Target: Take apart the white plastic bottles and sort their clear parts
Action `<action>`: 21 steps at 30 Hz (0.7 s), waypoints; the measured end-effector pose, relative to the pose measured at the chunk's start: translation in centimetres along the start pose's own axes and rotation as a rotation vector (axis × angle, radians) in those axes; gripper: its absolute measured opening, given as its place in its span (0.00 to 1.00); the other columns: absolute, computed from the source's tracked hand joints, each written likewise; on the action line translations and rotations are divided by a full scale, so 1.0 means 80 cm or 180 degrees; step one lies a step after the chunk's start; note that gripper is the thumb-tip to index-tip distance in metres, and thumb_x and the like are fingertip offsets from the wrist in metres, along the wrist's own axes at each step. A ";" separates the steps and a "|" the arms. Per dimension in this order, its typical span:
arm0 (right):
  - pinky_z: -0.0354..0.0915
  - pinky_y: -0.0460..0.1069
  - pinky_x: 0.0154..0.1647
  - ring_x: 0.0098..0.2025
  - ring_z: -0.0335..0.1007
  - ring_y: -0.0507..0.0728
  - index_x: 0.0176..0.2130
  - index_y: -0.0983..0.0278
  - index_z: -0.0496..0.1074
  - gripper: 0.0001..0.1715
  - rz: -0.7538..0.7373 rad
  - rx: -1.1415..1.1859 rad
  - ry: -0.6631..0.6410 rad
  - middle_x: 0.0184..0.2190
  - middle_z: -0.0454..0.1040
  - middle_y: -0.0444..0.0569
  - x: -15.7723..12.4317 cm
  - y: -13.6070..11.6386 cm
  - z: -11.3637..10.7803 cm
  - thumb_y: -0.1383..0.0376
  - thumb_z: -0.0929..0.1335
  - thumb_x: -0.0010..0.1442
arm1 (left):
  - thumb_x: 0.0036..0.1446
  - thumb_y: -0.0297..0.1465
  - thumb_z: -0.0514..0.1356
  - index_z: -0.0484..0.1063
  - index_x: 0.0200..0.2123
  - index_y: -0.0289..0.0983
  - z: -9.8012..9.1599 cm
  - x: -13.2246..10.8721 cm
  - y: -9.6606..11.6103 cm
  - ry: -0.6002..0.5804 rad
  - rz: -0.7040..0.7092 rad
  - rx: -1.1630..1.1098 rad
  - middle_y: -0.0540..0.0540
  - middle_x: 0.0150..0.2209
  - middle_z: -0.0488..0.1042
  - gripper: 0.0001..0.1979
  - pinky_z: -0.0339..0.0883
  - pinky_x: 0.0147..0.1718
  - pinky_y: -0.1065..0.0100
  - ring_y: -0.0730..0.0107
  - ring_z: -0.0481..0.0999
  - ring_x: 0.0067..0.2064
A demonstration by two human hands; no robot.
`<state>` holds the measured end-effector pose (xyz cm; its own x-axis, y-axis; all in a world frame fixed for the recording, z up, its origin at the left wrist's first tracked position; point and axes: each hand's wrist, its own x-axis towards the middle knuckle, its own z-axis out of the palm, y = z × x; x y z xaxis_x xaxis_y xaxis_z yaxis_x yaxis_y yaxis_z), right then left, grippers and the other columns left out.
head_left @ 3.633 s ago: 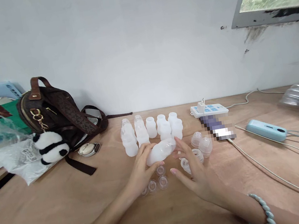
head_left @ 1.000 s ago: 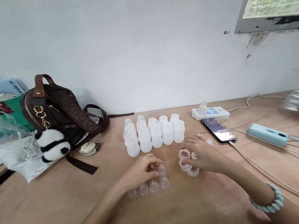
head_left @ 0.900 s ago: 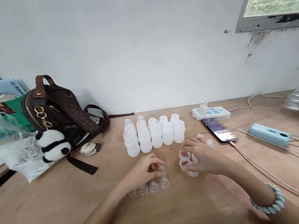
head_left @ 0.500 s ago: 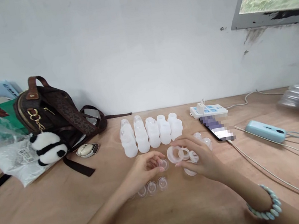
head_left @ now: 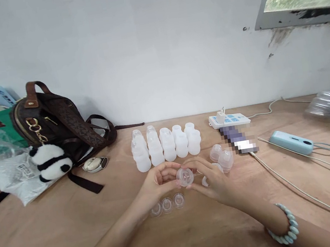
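Both hands meet over the table around a bottle collar ring with a clear bottle teat sitting in its opening. My left hand pinches the left side, thumb below and fingers above. From the right, my right hand grips the other side and wears a beaded bracelet. Several clear teats lie in a row below my left wrist. Partly hidden behind my right hand are more white rings. Clear dome caps stand just beyond that hand.
Several white baby bottles stand in columns near the wall, some with domed tops. A brown backpack with a panda charm sits left. At the right are a power strip, a phone, a blue power bank and cables.
My hands have come together. The ring in my right hand moved left and now surrounds the teat that my left hand held apart. The dome caps are less covered by my right hand.
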<state>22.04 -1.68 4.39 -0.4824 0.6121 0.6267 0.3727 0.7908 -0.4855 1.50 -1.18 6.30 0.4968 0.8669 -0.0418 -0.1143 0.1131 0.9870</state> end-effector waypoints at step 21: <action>0.69 0.53 0.42 0.43 0.73 0.58 0.37 0.60 0.65 0.05 0.0539 0.0501 0.0612 0.42 0.75 0.51 -0.006 -0.021 0.008 0.68 0.62 0.66 | 0.46 0.39 0.73 0.69 0.45 0.38 0.025 -0.006 -0.015 0.0106 0.0390 -0.0341 0.42 0.49 0.72 0.26 0.72 0.42 0.62 0.60 0.76 0.45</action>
<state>21.14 -3.28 4.49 -0.2593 0.7361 0.6253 0.3006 0.6768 -0.6721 3.11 -2.71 5.46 0.4447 0.8928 0.0709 -0.2641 0.0551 0.9629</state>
